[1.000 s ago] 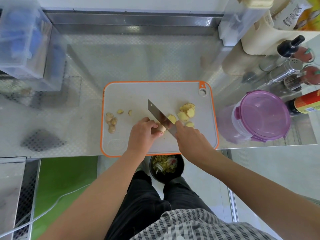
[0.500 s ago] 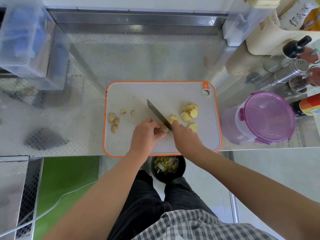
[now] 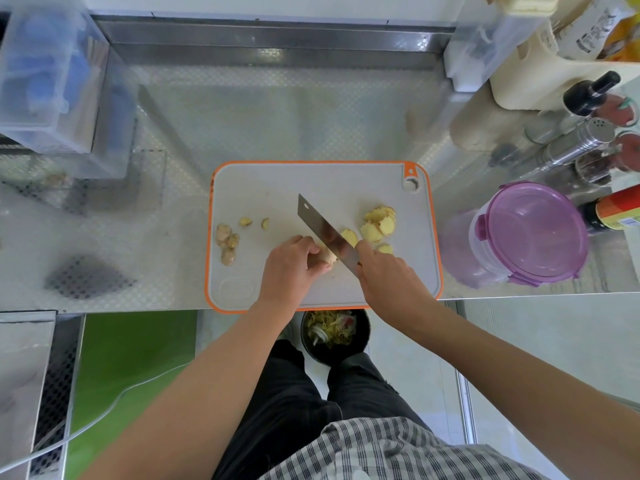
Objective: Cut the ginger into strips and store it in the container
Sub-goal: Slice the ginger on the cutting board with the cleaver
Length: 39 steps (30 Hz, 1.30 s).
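Steel table (image 3: 277, 116), grey orange-rimmed cutting board (image 3: 277, 188) at centre. Left hand (image 3: 287, 268), fingers curled, grips the ginger piece (image 3: 327, 258) on the board toward its 6 o'clock edge. Right hand (image 3: 388, 275), fingers clenched round the knife (image 3: 325, 233) handle, blade at the ginger piece's 3 o'clock side, tip toward 11. Ginger slices (image 3: 377, 226) piled at board's 3 o'clock, peel scraps (image 3: 227, 242) at 9. Purple-lidded container (image 3: 533, 233), lid on, off the board at 3 o'clock. Black bowl (image 3: 334, 334) of scraps below table edge at 6

The steel counter (image 3: 277, 126) bears an orange-rimmed cutting board (image 3: 311, 181) and a purple-lidded container (image 3: 533, 233)
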### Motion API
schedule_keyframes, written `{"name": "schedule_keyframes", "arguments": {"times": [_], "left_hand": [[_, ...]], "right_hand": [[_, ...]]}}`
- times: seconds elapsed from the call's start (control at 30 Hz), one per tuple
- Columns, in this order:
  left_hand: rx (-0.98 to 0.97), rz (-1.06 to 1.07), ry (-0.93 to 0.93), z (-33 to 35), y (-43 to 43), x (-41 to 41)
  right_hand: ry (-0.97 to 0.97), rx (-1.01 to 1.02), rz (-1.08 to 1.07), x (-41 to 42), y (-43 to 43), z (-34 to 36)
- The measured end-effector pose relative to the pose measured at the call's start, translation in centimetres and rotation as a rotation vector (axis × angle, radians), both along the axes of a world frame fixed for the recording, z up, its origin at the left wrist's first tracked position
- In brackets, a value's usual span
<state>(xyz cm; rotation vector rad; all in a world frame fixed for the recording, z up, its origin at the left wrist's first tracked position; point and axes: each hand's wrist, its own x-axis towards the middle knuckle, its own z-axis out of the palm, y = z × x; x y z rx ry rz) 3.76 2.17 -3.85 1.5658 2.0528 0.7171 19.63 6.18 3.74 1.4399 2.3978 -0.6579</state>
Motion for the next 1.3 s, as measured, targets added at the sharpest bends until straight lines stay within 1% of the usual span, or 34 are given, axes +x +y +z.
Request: {"name": "schedule_keyframes", "arguments": {"times": [0.43, 0.7, 0.97, 1.13, 1.3], "left_hand": [[0.003, 0.001, -0.011, -0.3, 0.1, -0.1], [0.002, 0.003, -0.044, -0.3, 0.1, 0.0], [-0.007, 0.004, -0.056, -0.4, 0.0, -0.1], [-0.002, -0.004, -0.058, -0.4, 0.0, -0.2], [-0.009, -0.028, -0.036, -0.3, 0.1, -0.2]], "right_hand": [[-0.035, -0.010, 0.010, -1.1, 0.2, -0.7], [0.007, 0.002, 0.017, -1.7, 0.9, -2.8], [0.004, -0.027, 0.019, -1.4, 0.9, -1.9], [-0.066, -0.054, -0.012, 0.8, -0.6, -0.4], [-0.040, -0.030, 0.001, -0.5, -0.3, -1.8]]}}
